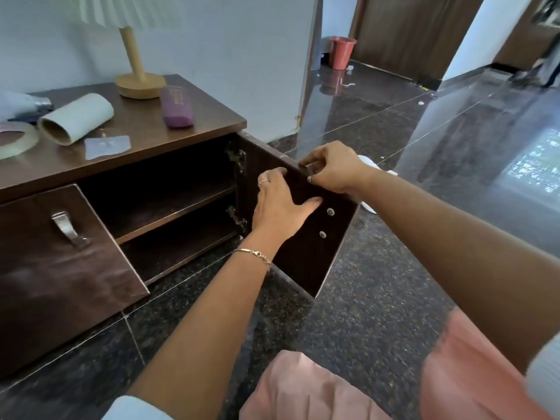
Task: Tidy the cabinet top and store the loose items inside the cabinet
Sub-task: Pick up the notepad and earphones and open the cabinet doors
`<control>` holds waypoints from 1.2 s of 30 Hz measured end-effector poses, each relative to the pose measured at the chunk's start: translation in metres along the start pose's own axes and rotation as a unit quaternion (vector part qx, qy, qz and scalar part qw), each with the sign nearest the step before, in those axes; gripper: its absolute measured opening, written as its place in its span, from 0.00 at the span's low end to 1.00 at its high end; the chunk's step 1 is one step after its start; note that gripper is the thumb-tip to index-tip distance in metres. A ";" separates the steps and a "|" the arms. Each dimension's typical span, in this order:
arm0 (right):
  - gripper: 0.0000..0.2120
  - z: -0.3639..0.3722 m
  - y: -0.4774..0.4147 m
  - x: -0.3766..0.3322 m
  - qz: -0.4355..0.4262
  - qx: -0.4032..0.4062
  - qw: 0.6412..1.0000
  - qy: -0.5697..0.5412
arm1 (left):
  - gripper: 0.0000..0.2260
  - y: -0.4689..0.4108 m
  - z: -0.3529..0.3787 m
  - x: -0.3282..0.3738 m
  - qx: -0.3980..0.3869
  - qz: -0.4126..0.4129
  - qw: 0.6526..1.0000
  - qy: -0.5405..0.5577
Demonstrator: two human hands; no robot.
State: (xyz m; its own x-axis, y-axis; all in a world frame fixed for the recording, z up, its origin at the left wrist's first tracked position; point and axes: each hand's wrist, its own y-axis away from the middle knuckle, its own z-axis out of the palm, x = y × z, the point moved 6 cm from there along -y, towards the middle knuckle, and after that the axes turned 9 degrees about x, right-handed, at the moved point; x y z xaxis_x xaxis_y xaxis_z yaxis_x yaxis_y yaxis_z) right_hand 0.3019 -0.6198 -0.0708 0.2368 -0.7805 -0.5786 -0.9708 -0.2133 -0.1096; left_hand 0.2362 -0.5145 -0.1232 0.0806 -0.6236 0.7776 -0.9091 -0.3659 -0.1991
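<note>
The dark wooden cabinet [127, 160] has its right door [306, 253] swung open toward me, showing a shelf [169, 212] inside. My left hand [280, 204] lies flat on the door's inner face. My right hand [333, 169] pinches the door's top edge. On the cabinet top lie a white cardboard tube [75, 118], a roll of tape [15, 142], a purple case [176, 107], a clear plastic piece [107, 147] and a silver-tipped object [28, 106] at the left edge.
A lamp with a wooden base [139, 83] stands at the back of the top. The left cabinet door [60, 262] with a metal handle is shut. A pink bin [342, 51] stands far off on the glossy dark floor. My knees in pink cloth [306, 389] are near.
</note>
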 end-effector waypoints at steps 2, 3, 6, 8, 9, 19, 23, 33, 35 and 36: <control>0.17 -0.003 -0.002 0.005 -0.014 0.023 1.000 0.006 | 0.37 -0.003 0.007 0.005 -0.011 0.077 0.995 -0.069; 0.16 -0.003 -0.002 0.006 -0.017 0.022 1.000 0.004 | 0.38 -0.005 0.010 0.008 -0.016 0.114 0.987 -0.108; 0.17 -0.003 -0.002 0.002 -0.034 0.020 0.999 0.024 | 0.40 -0.010 0.016 0.013 -0.011 0.177 0.963 -0.205; 0.17 -0.003 -0.003 0.001 -0.042 0.032 0.998 0.039 | 0.40 -0.011 0.017 0.012 0.001 0.191 0.953 -0.235; 0.17 -0.003 -0.003 0.002 -0.041 0.033 0.998 0.042 | 0.40 -0.011 0.016 0.011 0.002 0.192 0.951 -0.242; 0.19 -0.001 0.000 -0.018 -0.060 0.025 0.993 0.098 | 0.39 -0.017 -0.009 0.002 -0.043 0.189 0.945 -0.263; 0.21 0.008 0.003 -0.058 -0.115 0.034 0.990 0.071 | 0.38 -0.017 -0.050 -0.021 0.007 0.158 0.947 -0.281; 0.19 0.145 0.027 -0.182 -0.151 -0.125 0.973 -0.123 | 0.28 0.021 -0.179 -0.114 0.171 0.043 0.925 -0.336; 0.20 0.170 0.032 -0.199 -0.123 -0.168 0.964 -0.164 | 0.28 0.033 -0.202 -0.134 0.185 0.025 0.916 -0.355; 0.21 0.179 0.033 -0.207 -0.111 -0.190 0.959 -0.177 | 0.28 0.039 -0.213 -0.143 0.194 0.020 0.910 -0.366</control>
State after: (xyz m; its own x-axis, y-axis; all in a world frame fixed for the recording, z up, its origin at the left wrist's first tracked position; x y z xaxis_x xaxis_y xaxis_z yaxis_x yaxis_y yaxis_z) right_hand 0.2135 -0.3598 -0.0992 0.3422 -0.4567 -0.8212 -0.7982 -0.6024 0.0024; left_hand 0.1021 -0.2931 -0.1152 0.4302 -0.8828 0.1888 -0.7156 -0.4609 -0.5249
